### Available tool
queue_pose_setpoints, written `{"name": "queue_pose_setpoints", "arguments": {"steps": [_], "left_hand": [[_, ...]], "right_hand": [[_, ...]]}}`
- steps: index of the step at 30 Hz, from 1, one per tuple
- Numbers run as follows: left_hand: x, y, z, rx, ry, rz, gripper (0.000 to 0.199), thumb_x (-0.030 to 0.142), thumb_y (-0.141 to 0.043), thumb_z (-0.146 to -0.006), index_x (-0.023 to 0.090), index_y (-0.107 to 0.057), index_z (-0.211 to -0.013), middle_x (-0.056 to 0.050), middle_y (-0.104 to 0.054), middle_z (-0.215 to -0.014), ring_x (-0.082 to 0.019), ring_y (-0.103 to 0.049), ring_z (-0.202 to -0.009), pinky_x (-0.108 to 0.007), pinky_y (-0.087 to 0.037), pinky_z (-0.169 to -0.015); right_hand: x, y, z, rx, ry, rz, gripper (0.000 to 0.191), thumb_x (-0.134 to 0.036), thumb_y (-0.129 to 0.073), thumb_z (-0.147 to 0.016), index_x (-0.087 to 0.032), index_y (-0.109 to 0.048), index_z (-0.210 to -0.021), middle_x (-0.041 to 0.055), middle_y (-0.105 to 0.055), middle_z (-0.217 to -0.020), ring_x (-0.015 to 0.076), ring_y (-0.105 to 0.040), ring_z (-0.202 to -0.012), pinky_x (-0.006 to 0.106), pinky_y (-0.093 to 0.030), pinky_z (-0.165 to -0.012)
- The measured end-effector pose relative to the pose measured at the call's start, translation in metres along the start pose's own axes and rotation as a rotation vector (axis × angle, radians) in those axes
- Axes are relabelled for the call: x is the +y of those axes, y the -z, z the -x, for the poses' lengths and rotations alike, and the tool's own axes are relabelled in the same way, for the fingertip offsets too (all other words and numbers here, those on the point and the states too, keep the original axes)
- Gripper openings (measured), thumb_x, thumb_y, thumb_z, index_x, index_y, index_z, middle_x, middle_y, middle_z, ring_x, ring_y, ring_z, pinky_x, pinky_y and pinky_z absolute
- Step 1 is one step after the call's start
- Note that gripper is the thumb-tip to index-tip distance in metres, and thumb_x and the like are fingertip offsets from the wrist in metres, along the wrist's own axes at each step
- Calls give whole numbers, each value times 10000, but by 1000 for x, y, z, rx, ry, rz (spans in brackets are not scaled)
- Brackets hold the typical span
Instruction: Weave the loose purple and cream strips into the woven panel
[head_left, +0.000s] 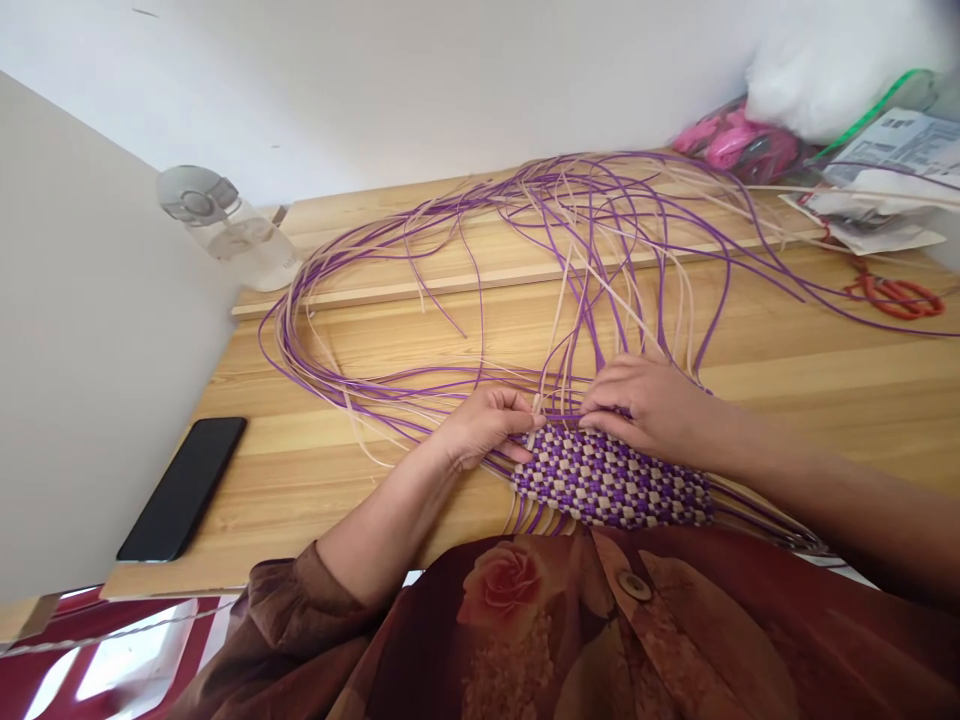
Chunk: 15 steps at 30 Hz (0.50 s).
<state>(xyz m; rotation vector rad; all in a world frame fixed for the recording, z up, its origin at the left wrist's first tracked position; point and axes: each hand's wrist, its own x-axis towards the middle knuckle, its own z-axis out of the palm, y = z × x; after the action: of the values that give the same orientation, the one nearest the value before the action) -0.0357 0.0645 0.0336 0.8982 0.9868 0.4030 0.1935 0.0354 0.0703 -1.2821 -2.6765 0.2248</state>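
Observation:
A woven panel of purple and beige cord lies at the table's front edge, against my shirt. Long loose purple and beige strands run out from it, looping left and back across the wood. My left hand is at the panel's upper left corner, thumb and fingers pinched on a strand there. My right hand rests over the panel's far edge, its thumb and fingertips closed on a strand near the left hand. The fingers hide part of that edge.
A black phone lies on the wooden table at left. Behind it, a clear bottle with a grey lid stands near the wall. Orange-handled scissors, a pink bundle and plastic packets sit at the right.

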Motion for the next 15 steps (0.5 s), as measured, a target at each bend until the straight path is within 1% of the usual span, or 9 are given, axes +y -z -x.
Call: {"name": "queue_pose_setpoints", "arguments": {"steps": [2,3,6,7,8,10,12,13,15], "left_hand": [[-1,0,-1,8,5,-4,251,209,-808,-653,107,-581,-689,11,-568,-644,-51,-561,-486,-175,-545,-462],[-1,1,-2,8,1,-5,249,203,-805,-652,108,-578,-687,15,-566,-635,-51,-560,-479,-174,-543,-457],[-5,3,-4,-11,-35,-3,281,221,-828,-619,110,-582,-700,18,-582,-637,-62,-583,-485,-181,-547,-463],[-6,4,-4,-21,-48,-4,300,236,-839,-606,111,-587,-711,14,-596,-648,-69,-595,-491,-183,-549,-465],[-7,4,-5,-26,-59,-9,318,250,-847,-595,110,-592,-721,9,-608,-656,-75,-604,-495,-183,-547,-464],[-8,5,-5,-23,-75,-21,335,267,-855,-589,109,-593,-726,12,-606,-648,-73,-602,-492,-183,-547,-465],[-8,4,-5,-16,-93,-27,335,272,-855,-597,109,-586,-713,28,-578,-622,-57,-578,-484,-186,-553,-474],[-8,4,-4,-17,-104,-26,337,275,-855,-600,111,-580,-705,37,-562,-613,-49,-566,-484,-188,-558,-481],[-7,3,-3,-27,-125,-18,349,286,-859,-600,114,-571,-697,45,-544,-606,-43,-552,-489,-194,-566,-491]], "right_hand": [[-7,6,7,-50,-18,-48,230,-289,-533,-933,-204,-730,-850,56,-696,-831,219,-605,-834,375,-396,-818],[-13,10,9,-48,-10,-109,231,-270,-515,-940,-202,-727,-875,62,-701,-873,215,-615,-857,370,-411,-828],[-31,21,8,-62,48,-439,200,-257,-513,-942,-202,-706,-948,75,-685,-1102,197,-622,-1039,332,-444,-916],[-36,22,5,-77,42,-557,177,-265,-532,-932,-199,-696,-943,77,-675,-1137,197,-612,-1084,326,-448,-938],[-39,21,1,-93,14,-663,155,-275,-554,-917,-194,-685,-930,77,-679,-1124,197,-616,-1084,324,-459,-936],[-41,14,-7,-93,-114,-838,150,-305,-580,-894,-176,-655,-902,68,-704,-962,181,-657,-929,306,-497,-838],[-36,2,-15,-28,-287,-951,180,-333,-599,-873,-157,-625,-898,41,-687,-775,150,-654,-727,268,-504,-700],[-33,-4,-18,6,-363,-980,192,-340,-611,-862,-151,-612,-901,27,-673,-717,137,-641,-657,253,-494,-649],[-27,-13,-23,37,-464,-999,209,-334,-640,-835,-151,-594,-925,11,-668,-676,126,-631,-588,234,-477,-593]]}}
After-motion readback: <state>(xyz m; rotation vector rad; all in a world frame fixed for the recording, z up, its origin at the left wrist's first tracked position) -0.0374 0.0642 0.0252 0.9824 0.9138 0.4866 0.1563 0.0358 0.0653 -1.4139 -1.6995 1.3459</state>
